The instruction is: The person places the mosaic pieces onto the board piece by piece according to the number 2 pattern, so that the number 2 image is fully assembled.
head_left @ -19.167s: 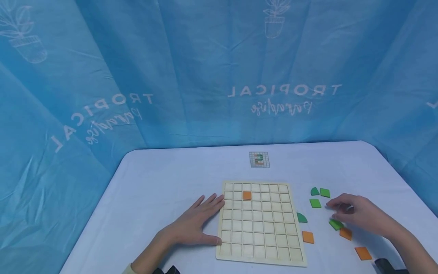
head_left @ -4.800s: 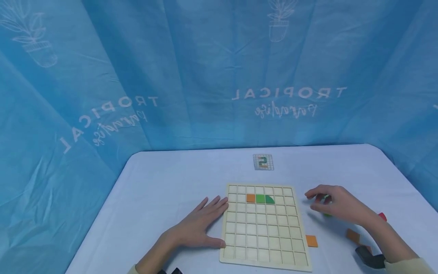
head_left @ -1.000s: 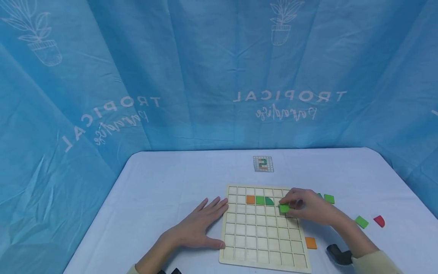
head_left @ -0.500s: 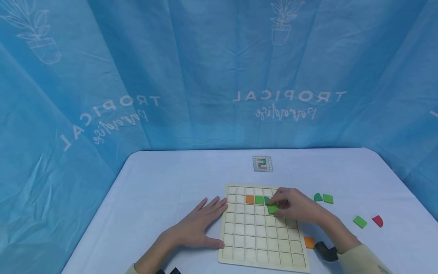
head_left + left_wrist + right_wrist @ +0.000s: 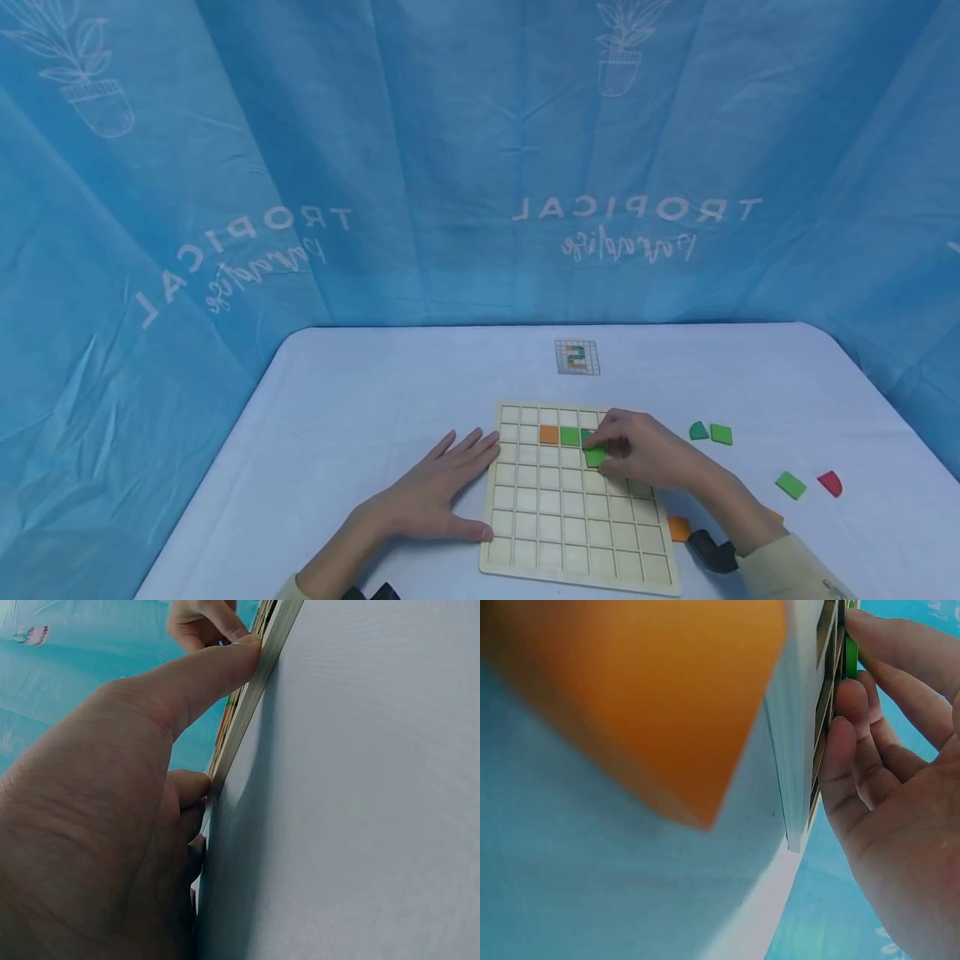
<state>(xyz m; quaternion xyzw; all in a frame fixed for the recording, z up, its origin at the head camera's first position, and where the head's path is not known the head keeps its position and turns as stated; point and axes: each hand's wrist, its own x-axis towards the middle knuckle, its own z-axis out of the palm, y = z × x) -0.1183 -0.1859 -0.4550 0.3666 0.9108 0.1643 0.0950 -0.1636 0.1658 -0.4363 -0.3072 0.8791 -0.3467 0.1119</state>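
Currently the right hand (image 5: pixel 651 454) pinches a green square tile (image 5: pixel 596 457) between thumb and fingertips; grip closed on the tile's edges, tile low over the wooden grid board (image 5: pixel 577 533), just below the dark green quarter-round piece (image 5: pixel 587 435) in the second row. Same row: a green square (image 5: pixel 570 435) and an orange square (image 5: pixel 549 434), touching side by side. Left hand (image 5: pixel 431 492) lies flat, fingers straight, thumb and fingertips against the board's left edge; holds nothing. Judgement: tile looks thin, stiff and light, smooth-faced, so likely slippery if taken by the faces; best held by opposite edges. Board sits near the counter's front edge. Toward the counter's right edge: loose green pieces (image 5: pixel 711 432), another green square (image 5: pixel 791 485), a red piece (image 5: pixel 829 482). Orange tile (image 5: pixel 678 528) just beside the board's right side. Small pattern card (image 5: pixel 577 357) toward the back edge.
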